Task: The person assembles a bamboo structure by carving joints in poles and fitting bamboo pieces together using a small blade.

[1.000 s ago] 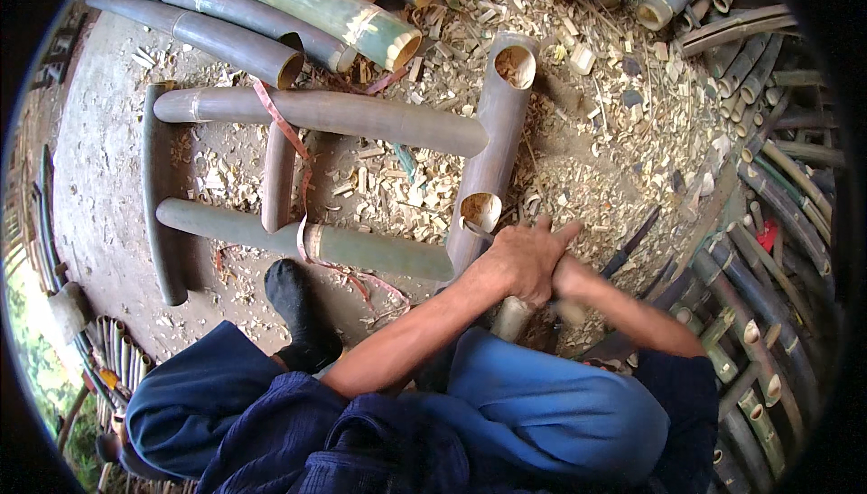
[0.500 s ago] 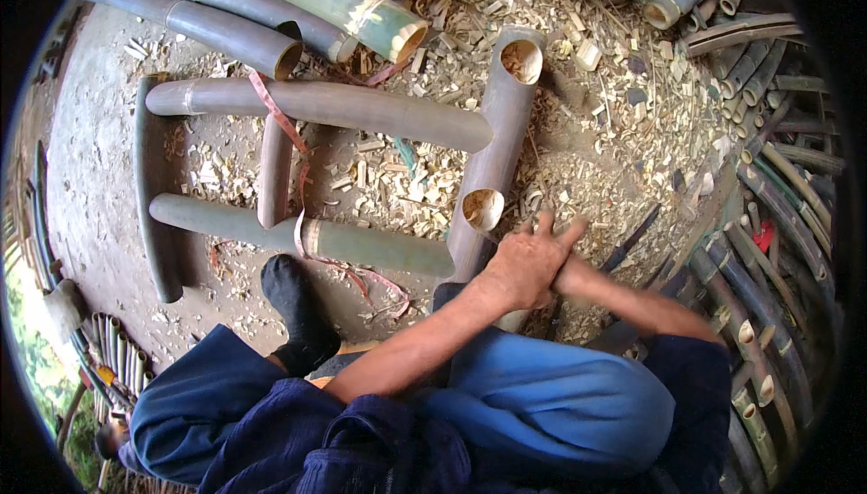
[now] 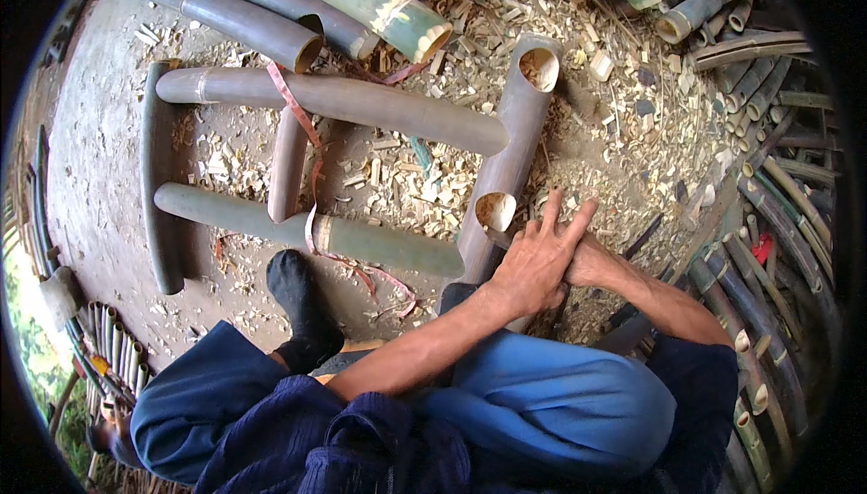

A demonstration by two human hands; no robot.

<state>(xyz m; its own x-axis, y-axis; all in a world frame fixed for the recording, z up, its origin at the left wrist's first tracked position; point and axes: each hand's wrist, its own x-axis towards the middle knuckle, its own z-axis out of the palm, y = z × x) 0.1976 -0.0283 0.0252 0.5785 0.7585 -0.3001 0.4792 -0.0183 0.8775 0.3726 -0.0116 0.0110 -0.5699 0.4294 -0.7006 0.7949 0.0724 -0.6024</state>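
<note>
My left hand [image 3: 531, 266] lies over my right hand, with two fingers stretched out and apart towards the far side. My right hand [image 3: 589, 264] looks curled against the left palm; most of its fingers are hidden, as is anything in them. Both hands are just right of a thick bamboo crosspiece [image 3: 517, 137], near its lower cut hole [image 3: 495, 211]. A small brown sliver or edge [image 3: 498, 238] shows beside the left hand; its kind cannot be made out. Two long bamboo poles [image 3: 343, 101] join the crosspiece to another bamboo bar [image 3: 161, 187], forming a frame on the ground.
A short bamboo rung [image 3: 287, 169] and a pink strap [image 3: 313, 189] span the poles. My socked foot [image 3: 296, 291] is beside the frame. Thick bamboo poles [image 3: 361, 2] lie beyond it. Wood chips [image 3: 614, 164] cover the ground; more bamboo [image 3: 759, 277] is heaped at right.
The two fingers of my left hand are now straighter and further apart. My hands stay pressed together beside the crosspiece. The bamboo frame sits slightly further right in the picture.
</note>
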